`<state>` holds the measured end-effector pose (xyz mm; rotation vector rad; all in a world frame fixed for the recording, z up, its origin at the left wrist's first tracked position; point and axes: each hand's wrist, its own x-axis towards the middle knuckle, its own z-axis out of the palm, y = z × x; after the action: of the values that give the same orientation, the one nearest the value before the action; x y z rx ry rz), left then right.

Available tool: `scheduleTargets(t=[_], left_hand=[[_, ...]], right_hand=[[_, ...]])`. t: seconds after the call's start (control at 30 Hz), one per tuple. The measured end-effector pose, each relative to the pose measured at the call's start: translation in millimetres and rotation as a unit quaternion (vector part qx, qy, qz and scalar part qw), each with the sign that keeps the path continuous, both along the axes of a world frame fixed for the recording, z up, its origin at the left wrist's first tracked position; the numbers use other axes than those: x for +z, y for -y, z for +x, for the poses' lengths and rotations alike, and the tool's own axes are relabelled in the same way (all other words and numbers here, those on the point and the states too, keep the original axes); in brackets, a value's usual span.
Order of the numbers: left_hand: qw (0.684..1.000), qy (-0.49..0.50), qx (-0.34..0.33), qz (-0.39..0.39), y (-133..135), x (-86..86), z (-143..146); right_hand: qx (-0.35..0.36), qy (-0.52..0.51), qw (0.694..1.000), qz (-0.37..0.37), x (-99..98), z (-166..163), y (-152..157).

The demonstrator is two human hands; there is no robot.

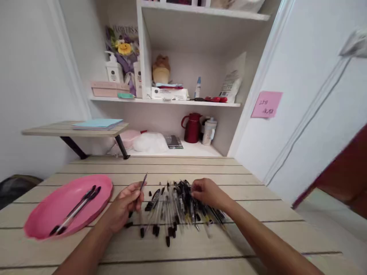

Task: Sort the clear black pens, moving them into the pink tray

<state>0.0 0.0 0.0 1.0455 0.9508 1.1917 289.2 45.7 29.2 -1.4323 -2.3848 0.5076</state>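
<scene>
My left hand (128, 202) is closed, pinching a thin pen refill (143, 181) that points up with its dark tip. My right hand (208, 194) reaches over the far right side of the heap, its fingers curled at the black pen parts; what lies between the fingertips is hidden. Between the hands spreads a pile of pen parts (179, 202), with clear barrels, black pieces and some yellowish bits. Several black pen caps (168, 240) lie along its near edge. To the left, the pink tray (43, 210) holds two assembled-looking pens (76, 210) lying side by side.
The slatted wooden table (160, 256) meets a white shelf unit behind. A small raised wooden shelf (51, 128) bears blue paper (98, 123). At the back stand a dark red jug (192, 128) and a white cup (209, 131) beside a white plastic bag (150, 142).
</scene>
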Motion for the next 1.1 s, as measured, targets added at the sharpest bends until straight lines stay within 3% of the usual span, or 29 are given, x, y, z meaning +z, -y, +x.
scheduleTargets(t=[0.13,0.33,0.53,0.8,1.1], left_hand=[[1.000,0.007,-0.001,-0.001,-1.2,0.1,1.9],[1.000,0.018,0.000,-0.004,-0.9,0.4,1.8],[1.000,0.017,-0.001,-0.004,0.1,1.7,2.9],[1.000,0.021,-0.005,-0.003,-1.2,0.4,3.3],[1.000,0.019,0.001,-0.015,-1.0,-0.9,2.3]], right_hand=[[0.014,0.060,0.998,-0.015,-5.9,-12.2,18.1],[-0.024,0.105,0.994,0.023,-13.0,-23.6,22.0],[-0.028,0.064,0.997,0.022,-15.3,-19.9,21.1],[0.004,-0.071,0.996,-0.051,-13.5,-1.3,14.7],[0.006,-0.015,1.000,-0.020,-20.1,-7.0,25.5]])
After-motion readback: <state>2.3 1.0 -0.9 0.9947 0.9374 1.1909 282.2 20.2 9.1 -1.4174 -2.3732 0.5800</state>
